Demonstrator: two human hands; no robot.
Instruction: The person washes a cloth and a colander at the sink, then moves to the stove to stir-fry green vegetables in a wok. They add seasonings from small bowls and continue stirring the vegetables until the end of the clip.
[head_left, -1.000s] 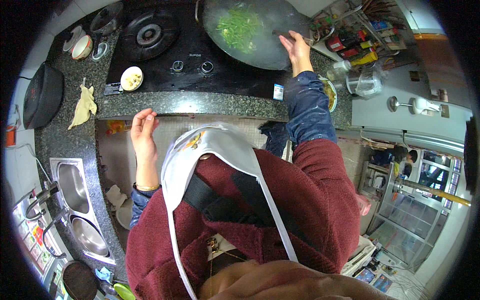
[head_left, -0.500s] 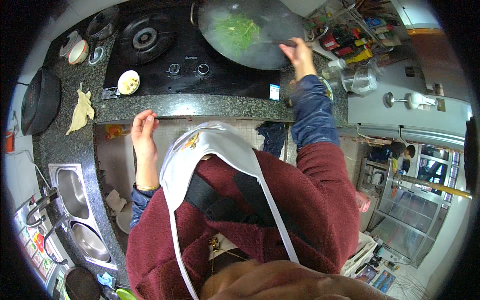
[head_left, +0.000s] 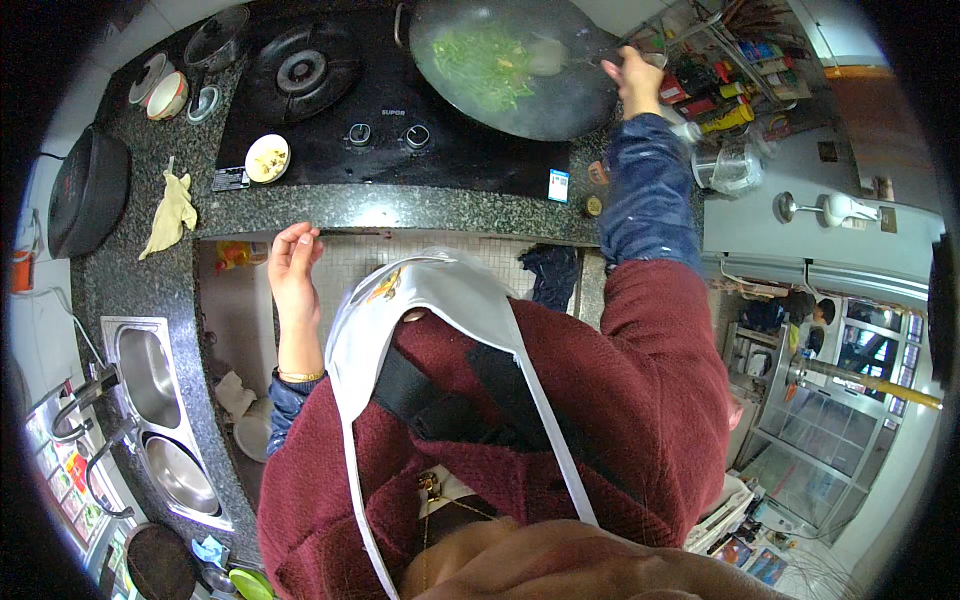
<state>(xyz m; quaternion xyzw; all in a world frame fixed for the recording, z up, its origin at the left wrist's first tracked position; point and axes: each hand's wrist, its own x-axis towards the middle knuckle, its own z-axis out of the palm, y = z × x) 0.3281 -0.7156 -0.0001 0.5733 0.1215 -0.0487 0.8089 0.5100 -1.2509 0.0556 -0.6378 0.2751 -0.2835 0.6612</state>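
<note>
A large dark wok sits at the far middle, with chopped green vegetables steaming in it. My right hand is closed around the handle of a spatula at the wok's right rim. The spatula's blade rests among the right side of the greens. My left hand is raised before the counter's front edge, its fingers loosely bent and apart from the thumb, with nothing visible in it. Nearest to it on the counter is a small white bowl with pale chopped bits.
An unlit burner lies left of the wok. Farther left are a lidded pot, a bowl and a yellow cloth. A double sink is at the near left. Bottles and jars crowd the right.
My right hand has moved right and away from me, pulling the spatula back so its blade shows. The whole view has shifted slightly. My left hand stays about where it was.
</note>
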